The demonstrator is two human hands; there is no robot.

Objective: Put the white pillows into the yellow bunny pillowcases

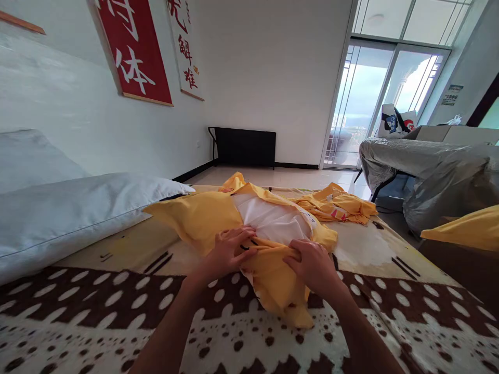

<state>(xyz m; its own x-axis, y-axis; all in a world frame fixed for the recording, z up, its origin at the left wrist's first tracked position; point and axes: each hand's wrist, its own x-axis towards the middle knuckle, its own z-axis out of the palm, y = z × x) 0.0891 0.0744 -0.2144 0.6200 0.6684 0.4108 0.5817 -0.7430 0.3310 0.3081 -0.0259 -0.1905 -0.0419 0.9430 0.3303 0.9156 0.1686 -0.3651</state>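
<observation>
White walls [268, 67] across upper centre, plain. Upper left: red banner [134, 49] with white characters, beside it a white scroll [185, 49] with red characters. Centre, against far wall: low black radiator [245, 147] on pale tiled floor [280, 177]. Upper right: tall glass doors [374, 98], grey daylight pouring in, transom panes above. Right: furniture under grey plastic sheet [432, 171]. Left: white pillow [74, 213]. Bottom of frame: brown-and-cream patterned blanket [89, 306], spotted, spread wide.
</observation>
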